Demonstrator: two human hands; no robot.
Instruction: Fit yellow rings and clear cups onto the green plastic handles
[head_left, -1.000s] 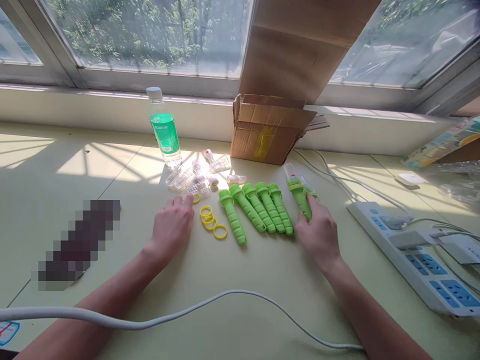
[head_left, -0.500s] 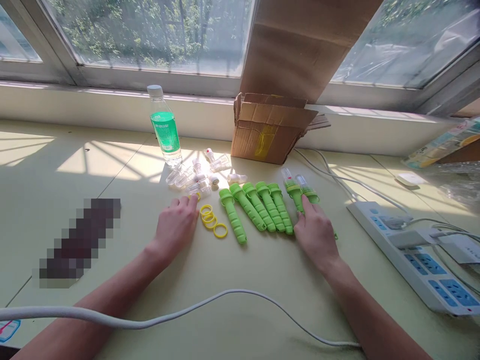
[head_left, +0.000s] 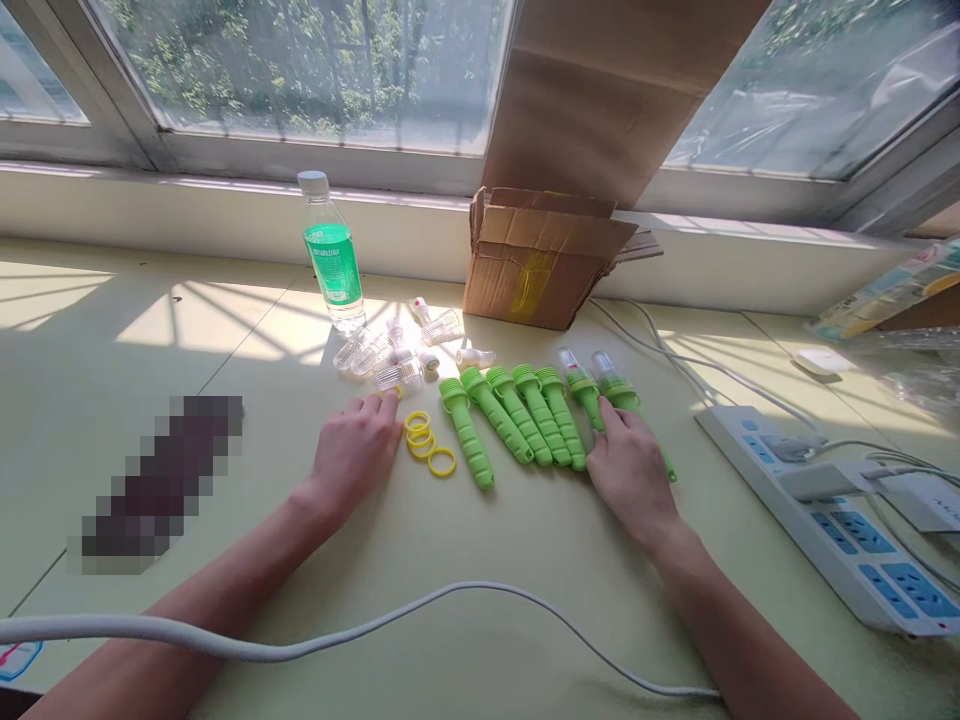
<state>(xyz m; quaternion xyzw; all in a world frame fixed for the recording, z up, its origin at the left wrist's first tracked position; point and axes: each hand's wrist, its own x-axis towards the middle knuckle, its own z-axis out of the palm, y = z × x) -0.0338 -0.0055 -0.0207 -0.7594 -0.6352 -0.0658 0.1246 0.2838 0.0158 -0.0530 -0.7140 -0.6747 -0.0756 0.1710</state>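
My left hand point(head_left: 358, 440) rests on the table with its fingers together, the fingertips on a yellow ring point(head_left: 395, 391) that they partly cover. Beside it lie several loose yellow rings point(head_left: 442, 461). My right hand point(head_left: 634, 462) has its thumb and index finger closed at the lower part of a green ridged handle with a clear cap point(head_left: 582, 386), lying on the table. A second capped green handle point(head_left: 618, 386) passes partly under that hand. Between the hands, several uncapped green handles point(head_left: 469, 435) with threaded tops lie in a row.
Behind the rings are clear caps point(head_left: 397, 374) and small white pieces point(head_left: 475, 357). A water bottle point(head_left: 333, 262) and an open cardboard box point(head_left: 536, 270) stand farther back. A power strip point(head_left: 832, 520) lies at right, and a white cable point(head_left: 465, 586) crosses in front.
The capped green handle at my right hand has shifted slightly left and lies lower, closer in line with the row. My left hand stays at the yellow ring.
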